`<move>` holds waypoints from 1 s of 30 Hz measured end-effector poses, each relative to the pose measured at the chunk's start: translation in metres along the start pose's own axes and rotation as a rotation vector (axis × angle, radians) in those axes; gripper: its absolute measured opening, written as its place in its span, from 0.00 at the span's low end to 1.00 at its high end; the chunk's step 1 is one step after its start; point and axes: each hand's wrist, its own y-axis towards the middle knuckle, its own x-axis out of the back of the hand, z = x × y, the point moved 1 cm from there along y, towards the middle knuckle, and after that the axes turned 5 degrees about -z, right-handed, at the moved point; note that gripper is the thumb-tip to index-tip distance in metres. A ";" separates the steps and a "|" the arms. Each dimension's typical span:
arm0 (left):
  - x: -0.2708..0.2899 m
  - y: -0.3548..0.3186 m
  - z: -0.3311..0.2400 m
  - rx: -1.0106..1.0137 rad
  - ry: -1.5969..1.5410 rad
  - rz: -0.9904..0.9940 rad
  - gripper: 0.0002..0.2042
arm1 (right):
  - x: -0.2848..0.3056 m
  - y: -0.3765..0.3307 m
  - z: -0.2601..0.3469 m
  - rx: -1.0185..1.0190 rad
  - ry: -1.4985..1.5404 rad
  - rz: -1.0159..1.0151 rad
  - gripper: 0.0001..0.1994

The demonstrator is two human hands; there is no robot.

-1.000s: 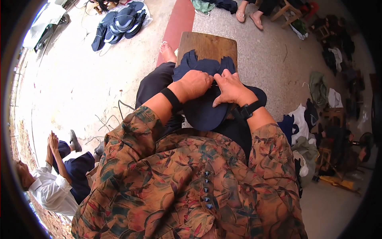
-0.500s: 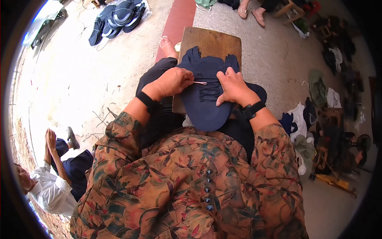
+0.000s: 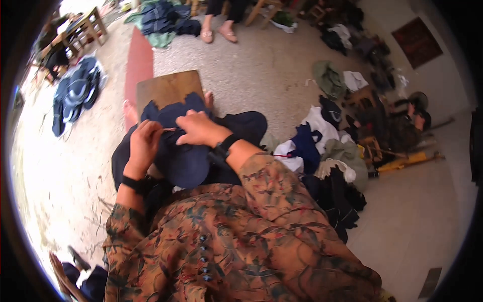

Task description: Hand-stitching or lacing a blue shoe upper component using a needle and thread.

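Observation:
A navy cloth piece with a wide rounded brim [image 3: 182,165], which looks like a sun hat, lies across my lap and the wooden board [image 3: 168,86]. In my left hand [image 3: 144,143] a thin pink tool [image 3: 170,129] is pinched, pointing right over the cloth; its exact kind is too blurred to tell. My right hand [image 3: 204,128] grips the cloth from above, fingers bent and thumb lower down, close to the tool's tip. Both wrists wear black bands. Further dark cloth [image 3: 246,126] spreads to the right of my right hand.
Piled navy pieces [image 3: 78,93] lie on the floor at the far left. White, blue and green cloths [image 3: 307,146] are heaped at my right, beside a fan [image 3: 417,100] and a yellow tool [image 3: 405,162]. Another person's feet [image 3: 216,32] are ahead; someone sits at the lower left.
My view has swung to the right, so hands, cloth and board appear further left. The left hand still pinches the pink tool and the right hand stays on the cloth.

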 end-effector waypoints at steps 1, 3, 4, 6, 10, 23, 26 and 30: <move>-0.007 -0.003 0.010 -0.010 -0.048 -0.040 0.03 | -0.011 0.001 0.007 0.012 0.053 -0.162 0.16; -0.011 -0.010 0.027 0.122 -0.117 -0.046 0.03 | -0.032 0.003 0.016 -0.027 0.156 -0.235 0.07; -0.012 -0.011 0.028 0.098 -0.132 -0.036 0.03 | -0.037 0.002 0.021 -0.040 0.164 -0.257 0.03; -0.022 -0.011 0.028 0.256 -0.257 -0.007 0.03 | -0.047 -0.007 0.016 -0.116 0.148 -0.325 0.03; -0.040 -0.013 0.024 0.402 -0.512 -0.013 0.04 | -0.054 -0.014 0.011 -0.229 0.175 -0.414 0.04; -0.040 -0.023 0.030 0.396 -0.764 -0.031 0.05 | -0.060 0.016 0.007 -0.407 0.247 -0.134 0.07; -0.039 -0.027 0.031 0.375 -0.777 -0.039 0.05 | -0.059 0.020 -0.004 -0.343 0.451 0.012 0.11; -0.040 -0.033 0.040 0.324 -0.715 -0.020 0.05 | -0.061 0.012 -0.003 -0.406 0.754 -0.030 0.11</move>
